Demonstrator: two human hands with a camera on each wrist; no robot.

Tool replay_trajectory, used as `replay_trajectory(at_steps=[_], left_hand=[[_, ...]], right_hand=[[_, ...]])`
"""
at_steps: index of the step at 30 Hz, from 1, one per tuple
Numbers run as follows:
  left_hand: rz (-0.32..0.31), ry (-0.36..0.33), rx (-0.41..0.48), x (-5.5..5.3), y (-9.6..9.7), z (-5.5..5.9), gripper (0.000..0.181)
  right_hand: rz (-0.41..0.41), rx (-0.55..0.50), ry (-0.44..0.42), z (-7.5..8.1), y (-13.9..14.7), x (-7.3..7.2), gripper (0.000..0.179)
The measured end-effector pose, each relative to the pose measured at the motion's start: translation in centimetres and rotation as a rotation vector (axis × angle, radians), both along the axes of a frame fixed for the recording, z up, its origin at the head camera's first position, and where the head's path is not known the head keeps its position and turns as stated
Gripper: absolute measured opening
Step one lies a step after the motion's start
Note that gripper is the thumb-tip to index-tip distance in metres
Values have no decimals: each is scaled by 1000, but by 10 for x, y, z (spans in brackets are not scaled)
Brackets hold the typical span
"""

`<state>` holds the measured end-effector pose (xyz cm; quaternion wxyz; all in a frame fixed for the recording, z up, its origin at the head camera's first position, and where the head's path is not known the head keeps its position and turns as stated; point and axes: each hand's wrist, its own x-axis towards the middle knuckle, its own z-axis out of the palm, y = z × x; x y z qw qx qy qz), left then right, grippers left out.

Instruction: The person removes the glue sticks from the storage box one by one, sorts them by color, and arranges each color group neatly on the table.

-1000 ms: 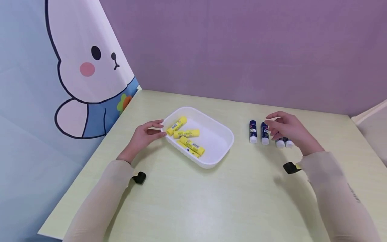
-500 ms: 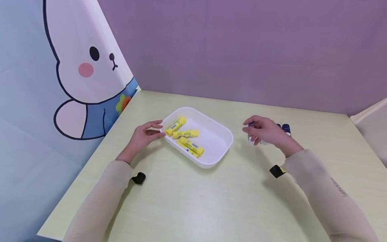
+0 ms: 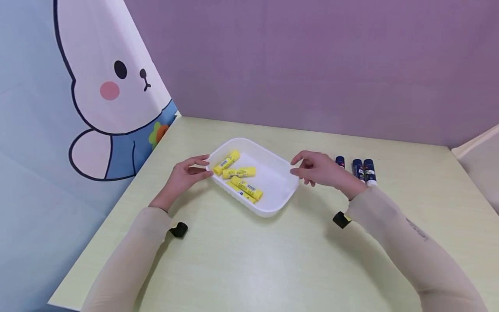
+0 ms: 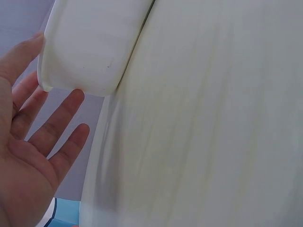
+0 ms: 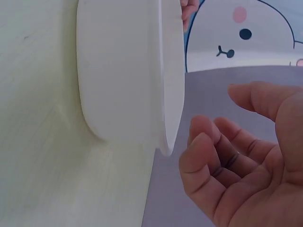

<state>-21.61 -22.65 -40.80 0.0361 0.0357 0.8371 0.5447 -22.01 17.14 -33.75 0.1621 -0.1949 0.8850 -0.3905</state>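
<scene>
A white plastic tray [image 3: 278, 186] stands on the table with several yellow glue sticks [image 3: 239, 172] lying toward its left side. My left hand [image 3: 182, 177] pinches the tray's left rim between thumb and fingers; in the left wrist view, fingertips [image 4: 75, 97] touch the tray's outer wall. My right hand [image 3: 317, 168] hovers by the tray's right end, thumb apart from the bent fingers and nothing between them. In the right wrist view, a gap separates these fingers [image 5: 201, 156] from the rim. Dark blue glue sticks [image 3: 369, 171] with white ends are behind the right hand, partly hidden by it.
The pale table [image 3: 249, 260] meets a purple partition [image 3: 296, 65] along its back edge. To the left hangs a blue cloth [image 3: 35, 195] with a cartoon rabbit. A pale panel [image 3: 479, 169] borders the table on the right.
My right hand has moved left, from above the dark blue glue sticks to the tray's right end, carrying nothing. The left hand and tray have stayed in place.
</scene>
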Motion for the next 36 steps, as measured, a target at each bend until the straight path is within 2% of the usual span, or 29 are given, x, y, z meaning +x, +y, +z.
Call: replay_trajectory(at_steps=[17, 32, 36], left_hand=[[-6, 13, 13, 1, -1, 0, 45], [-4, 16, 20, 3, 1, 2, 42], [-2, 16, 20, 2, 0, 1, 41]], right_hand=[[129, 126, -72, 11, -51, -7, 34], [289, 248, -97, 17, -90, -26, 46], [317, 263, -127, 17, -98, -33, 50]])
